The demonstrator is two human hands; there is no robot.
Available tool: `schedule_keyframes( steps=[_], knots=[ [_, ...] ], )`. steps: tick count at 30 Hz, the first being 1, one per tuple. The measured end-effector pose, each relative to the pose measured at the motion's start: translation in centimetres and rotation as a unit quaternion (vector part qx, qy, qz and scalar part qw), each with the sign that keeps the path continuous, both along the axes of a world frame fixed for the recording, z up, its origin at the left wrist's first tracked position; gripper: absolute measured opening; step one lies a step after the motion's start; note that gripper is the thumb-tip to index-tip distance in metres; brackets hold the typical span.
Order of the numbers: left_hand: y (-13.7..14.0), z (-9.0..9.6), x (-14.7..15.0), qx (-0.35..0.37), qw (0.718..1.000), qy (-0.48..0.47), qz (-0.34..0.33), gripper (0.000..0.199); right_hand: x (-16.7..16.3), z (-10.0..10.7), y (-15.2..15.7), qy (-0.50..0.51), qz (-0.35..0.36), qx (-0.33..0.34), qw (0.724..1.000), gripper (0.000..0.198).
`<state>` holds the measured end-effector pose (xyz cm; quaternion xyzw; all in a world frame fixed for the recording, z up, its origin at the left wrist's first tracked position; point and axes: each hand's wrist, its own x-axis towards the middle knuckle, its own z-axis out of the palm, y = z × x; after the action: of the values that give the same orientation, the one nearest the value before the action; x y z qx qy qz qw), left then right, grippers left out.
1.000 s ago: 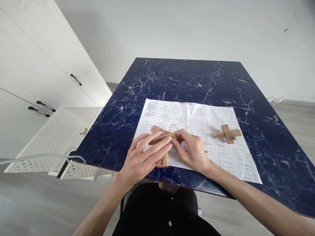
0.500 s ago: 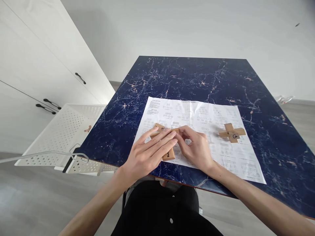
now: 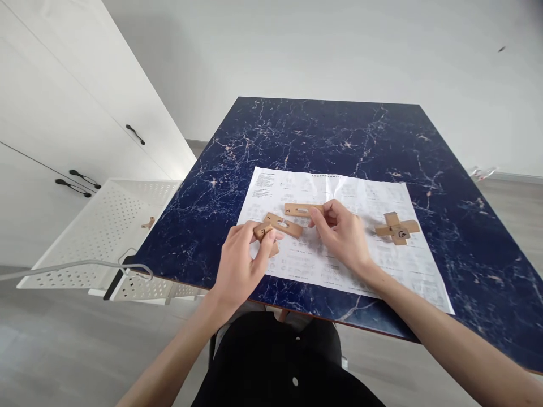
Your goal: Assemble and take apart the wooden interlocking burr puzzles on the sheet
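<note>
Several wooden puzzle pieces are over a printed sheet [image 3: 314,268]. My left hand [image 3: 237,265] pinches a short-looking piece [image 3: 262,229] with a black mark like a 3 on its end; part of it is hidden by the fingers. Just beyond it lies a slotted piece marked 1 [image 3: 293,229], close to my left fingertips. My right hand [image 3: 345,234] grips the right end of another slotted piece, marked 2 [image 3: 292,210], its left end pointing across the sheet. To the right rests an assembled wooden cross [image 3: 401,233] marked with a G-like letter.
The blue marbled table [image 3: 322,135] has its near edge at my body. On the left, a white perforated basket [image 3: 85,226] holds a small wooden piece [image 3: 148,223]. A grey cable [image 3: 85,263] crosses in front of it. White cabinets [image 3: 55,85] stand behind.
My hands have come apart from around the stacked pieces. My right hand has lifted the piece marked 2 away, and my left has tilted the 3-like piece leftward, exposing the piece marked 1.
</note>
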<state>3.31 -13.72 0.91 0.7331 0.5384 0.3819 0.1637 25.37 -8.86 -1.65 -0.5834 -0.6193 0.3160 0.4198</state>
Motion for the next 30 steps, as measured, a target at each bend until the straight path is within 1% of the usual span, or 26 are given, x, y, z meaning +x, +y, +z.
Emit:
schedule_keyframes(
  steps=[1,4,8,10,13,17,23,28,30],
  knots=[
    [0.2,-0.3,-0.3,0.005,1.0,0.02,0.013,0.013,0.0,-0.1,0.2,-0.015,-0.002,-0.003,1.0,0.033],
    [0.6,-1.2,-1.1,0.056,0.994,0.077,0.061,0.017,0.1,-0.4,0.5,-0.071,-0.006,0.003,0.997,0.033],
    [1.3,-2.4,-2.1,0.066,0.977,0.158,0.13,0.029,0.1,-0.6,0.6,-0.149,0.008,0.039,0.988,0.031],
    [1.6,-2.9,-2.4,0.073,0.969,0.185,0.145,0.028,0.0,-0.8,0.6,-0.196,0.023,0.058,0.979,0.031],
    [1.8,-3.5,-2.5,0.082,0.966,0.195,0.15,0.017,0.0,-1.2,0.6,-0.273,0.043,0.074,0.958,0.033],
    [1.9,-3.8,-2.0,0.085,0.971,0.204,0.092,0.034,-0.1,-1.5,0.6,-0.321,0.065,0.087,0.941,0.036],
    [2.5,-3.6,-0.7,0.086,0.971,0.225,0.006,0.037,-0.3,-1.2,0.3,-0.366,0.101,0.11,0.918,0.039],
    [3.3,-3.1,0.6,0.074,0.968,0.225,-0.081,0.042,-0.3,-1.1,0.3,-0.373,0.079,0.109,0.918,0.039],
    [3.6,-3.0,1.1,0.061,0.963,0.235,-0.118,0.05,-0.2,-1.2,0.4,-0.369,0.064,0.103,0.922,0.039]
  ],
)
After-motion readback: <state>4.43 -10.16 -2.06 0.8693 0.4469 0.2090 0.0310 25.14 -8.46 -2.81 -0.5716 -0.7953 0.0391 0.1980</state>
